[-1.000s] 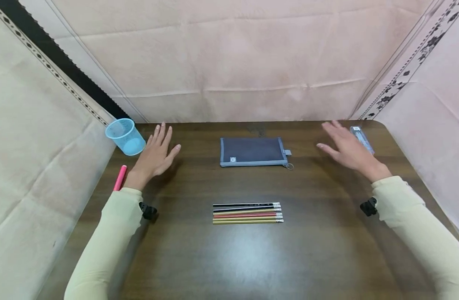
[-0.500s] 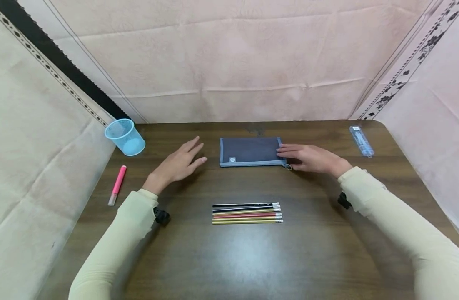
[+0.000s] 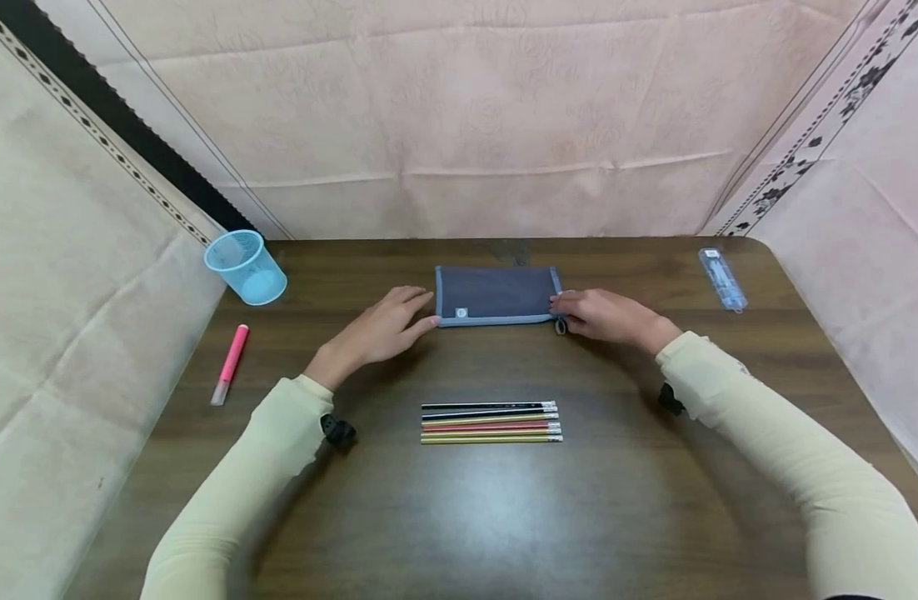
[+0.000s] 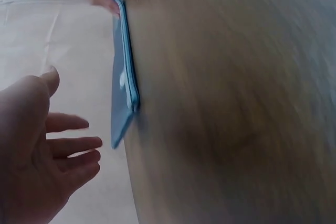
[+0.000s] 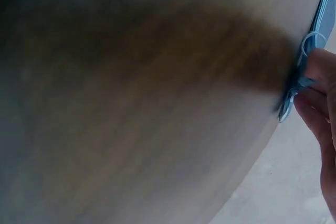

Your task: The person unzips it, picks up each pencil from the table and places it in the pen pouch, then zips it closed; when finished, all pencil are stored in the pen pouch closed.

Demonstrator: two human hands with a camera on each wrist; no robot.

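A dark blue zipper pouch with a light blue border lies flat near the back of the table. My right hand pinches its right end; in the right wrist view, thumb and finger close on the pouch beside the zipper's ring. At the pouch's left edge is my left hand, fingers extended and thumb spread, tips right at the border. The left wrist view has this left hand with a gap between its fingers and the pouch. Several pencils lie in a row in front of the pouch.
A light blue mesh cup stands at the back left corner. Nearer along the left side lies a pink marker with a clear end. A narrow, clear blue packet lies at the back right. Pale cloth hangs behind the table.
Both hands have come inward from the table's sides to the pouch. The right hand has taken hold of the pouch's right end, and the left hand has reached its left edge.
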